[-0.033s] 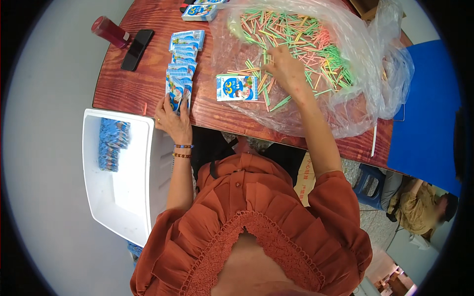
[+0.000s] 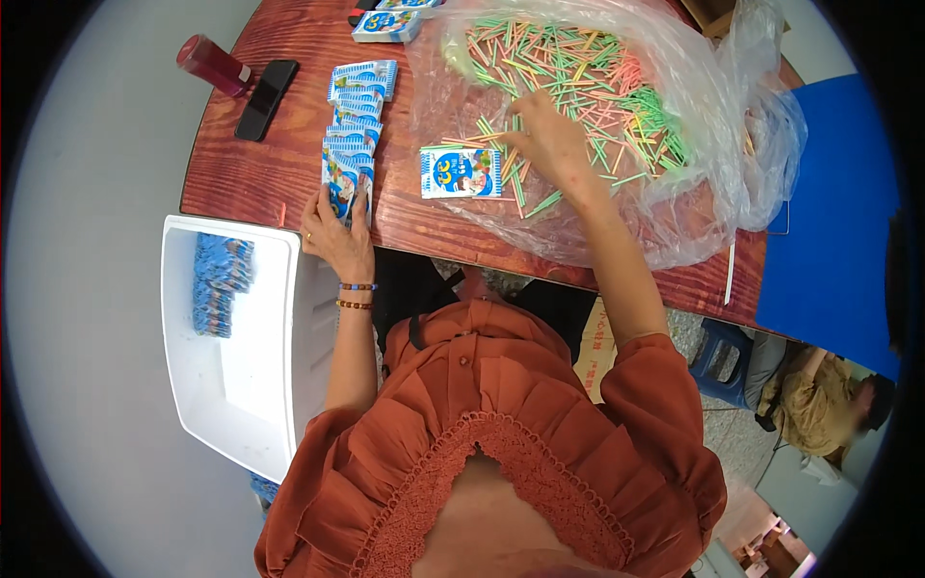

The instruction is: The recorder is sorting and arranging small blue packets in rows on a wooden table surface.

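Note:
Blue and white flat packets [image 2: 355, 125] lie overlapped in a row on the table. At the near end of that row my left hand [image 2: 337, 236] grips the packets, with the thumb on one side and the fingers on the other. My right hand [image 2: 551, 144] is over loose coloured sticks [image 2: 578, 72] on a clear plastic sheet bag [image 2: 665, 226]. Its thumb and forefinger are bent and apart, with nothing visible between them. Left of it, a single blue and white packet [image 2: 461, 173] lies flat, with several stick ends showing around its edges.
A white bin [image 2: 294, 337] holding stacked blue packets [image 2: 222, 279] stands left of the table [image 2: 289, 178]. A phone [image 2: 266, 100] and a red bottle [image 2: 212, 65] are at the far left. More packets [image 2: 385, 26] lie at the far edge. A person [image 2: 819, 400] sits at right.
My right hand has shifted slightly left and toward me, closer to the single packet. My left hand stays at the row of packets.

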`<state>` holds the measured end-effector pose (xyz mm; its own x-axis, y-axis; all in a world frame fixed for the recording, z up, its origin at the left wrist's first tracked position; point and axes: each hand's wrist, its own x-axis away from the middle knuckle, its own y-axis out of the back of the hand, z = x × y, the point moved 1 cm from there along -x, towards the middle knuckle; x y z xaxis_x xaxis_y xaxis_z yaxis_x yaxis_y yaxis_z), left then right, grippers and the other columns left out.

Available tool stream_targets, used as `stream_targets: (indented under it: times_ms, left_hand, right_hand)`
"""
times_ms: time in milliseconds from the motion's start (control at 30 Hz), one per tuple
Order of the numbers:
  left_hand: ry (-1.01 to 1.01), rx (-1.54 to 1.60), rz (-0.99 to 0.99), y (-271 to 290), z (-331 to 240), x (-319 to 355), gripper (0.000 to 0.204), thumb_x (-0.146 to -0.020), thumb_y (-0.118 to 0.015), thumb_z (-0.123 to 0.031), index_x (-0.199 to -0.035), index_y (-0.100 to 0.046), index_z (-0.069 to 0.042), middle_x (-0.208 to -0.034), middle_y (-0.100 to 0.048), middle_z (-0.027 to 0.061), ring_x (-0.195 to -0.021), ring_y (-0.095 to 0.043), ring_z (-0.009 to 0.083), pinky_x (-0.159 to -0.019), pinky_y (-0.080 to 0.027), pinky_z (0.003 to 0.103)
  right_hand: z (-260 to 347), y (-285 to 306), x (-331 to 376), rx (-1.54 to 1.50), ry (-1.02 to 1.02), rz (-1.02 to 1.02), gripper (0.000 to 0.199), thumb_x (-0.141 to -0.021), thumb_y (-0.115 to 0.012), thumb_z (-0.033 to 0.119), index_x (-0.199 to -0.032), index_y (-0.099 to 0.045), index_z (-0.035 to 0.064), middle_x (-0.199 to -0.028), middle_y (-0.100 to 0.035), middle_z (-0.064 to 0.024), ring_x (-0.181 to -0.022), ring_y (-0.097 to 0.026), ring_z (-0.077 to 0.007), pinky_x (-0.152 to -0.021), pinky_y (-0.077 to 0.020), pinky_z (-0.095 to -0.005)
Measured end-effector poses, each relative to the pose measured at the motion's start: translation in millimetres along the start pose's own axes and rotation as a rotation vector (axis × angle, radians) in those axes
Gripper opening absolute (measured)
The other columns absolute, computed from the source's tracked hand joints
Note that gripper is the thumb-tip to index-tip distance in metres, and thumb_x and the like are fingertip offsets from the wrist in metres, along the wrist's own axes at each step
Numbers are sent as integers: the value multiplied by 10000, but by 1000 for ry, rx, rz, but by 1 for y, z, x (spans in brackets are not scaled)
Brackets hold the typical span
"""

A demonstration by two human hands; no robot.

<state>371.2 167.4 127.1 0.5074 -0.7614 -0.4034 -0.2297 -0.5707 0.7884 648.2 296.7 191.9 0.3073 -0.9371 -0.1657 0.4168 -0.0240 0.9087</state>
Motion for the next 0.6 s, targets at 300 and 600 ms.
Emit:
stream_targets:
  times_ms: [300, 600]
  left_hand:
    - [-182, 247, -146, 15, -27, 4, 570, -816, -719, -245, -1294, -486, -40, -1263, -481, 137, -1202, -404, 303, -1007, -237, 435]
    - [-246, 733, 138, -23, -113, -20, 381, -808, -719, -151, -1125, -579, 6, -1076, -592, 140, -1029, -545, 243, -879, -422, 355]
  right_hand:
    - [-2, -32, -1, -115, 173, 119, 280, -713, -736, 306, -721, -628, 48, -784, -635, -84, -751, -598, -254, -740, -413, -383]
    - [-19, -31, 3, -912, -11, 151, 111, -807, -692, 84, -844, -604, 27, -793, -638, -15, -715, -593, -81, -593, -453, -243]
